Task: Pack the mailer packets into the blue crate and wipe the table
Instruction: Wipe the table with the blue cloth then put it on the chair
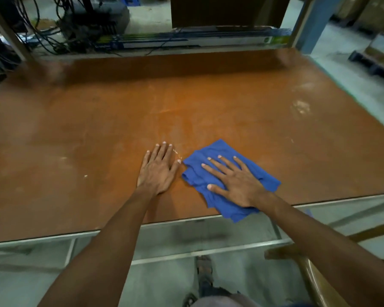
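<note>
Right grip (235,182), fingers spread, presses blue cloth (220,149); left grip (156,171) flat on table (186,96)

worn orange-brown table (208,103) across mid frame, pale scuffs at right, crumpled blue cloth (216,149) overhanging its near edge, left hand (157,171) flat just beside cloth

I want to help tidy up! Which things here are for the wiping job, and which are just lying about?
For the job: blue cloth under the flat right hand; brown table, where the left hand rests.
Just lying about: tangled cables and long printed box, beyond the table.
</note>
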`<state>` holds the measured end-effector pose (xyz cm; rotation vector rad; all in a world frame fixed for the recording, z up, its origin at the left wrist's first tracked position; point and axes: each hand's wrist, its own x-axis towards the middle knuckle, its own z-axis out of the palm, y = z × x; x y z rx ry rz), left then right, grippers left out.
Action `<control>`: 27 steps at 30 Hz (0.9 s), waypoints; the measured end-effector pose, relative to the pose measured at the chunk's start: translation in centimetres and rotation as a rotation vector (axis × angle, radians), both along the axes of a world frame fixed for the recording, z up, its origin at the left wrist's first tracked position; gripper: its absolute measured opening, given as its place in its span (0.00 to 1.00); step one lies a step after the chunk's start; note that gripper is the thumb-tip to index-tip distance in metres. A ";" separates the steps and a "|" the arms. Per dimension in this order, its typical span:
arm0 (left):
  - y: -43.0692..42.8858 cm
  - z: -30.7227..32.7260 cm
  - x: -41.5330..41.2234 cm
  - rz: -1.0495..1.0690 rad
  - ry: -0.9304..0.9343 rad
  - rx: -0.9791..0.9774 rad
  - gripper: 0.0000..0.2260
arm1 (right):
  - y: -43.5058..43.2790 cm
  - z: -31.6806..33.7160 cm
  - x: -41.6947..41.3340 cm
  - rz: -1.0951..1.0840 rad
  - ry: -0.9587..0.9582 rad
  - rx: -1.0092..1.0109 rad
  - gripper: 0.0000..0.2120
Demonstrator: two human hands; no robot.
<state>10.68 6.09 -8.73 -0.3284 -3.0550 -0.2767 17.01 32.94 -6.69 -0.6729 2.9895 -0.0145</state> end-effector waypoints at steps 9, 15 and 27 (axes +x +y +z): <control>-0.3 0.2 1.8 -0.015 0.011 -0.015 0.29 | 5.4 0.4 4.4 -0.216 0.016 0.013 0.33; 0.4 0.4 2.4 -0.042 0.009 0.025 0.29 | 11.5 1.1 2.6 -0.283 -0.010 0.022 0.34; 10.4 0.6 -3.4 -0.080 -0.017 0.029 0.35 | 15.2 0.4 -7.7 -0.326 0.029 -0.039 0.36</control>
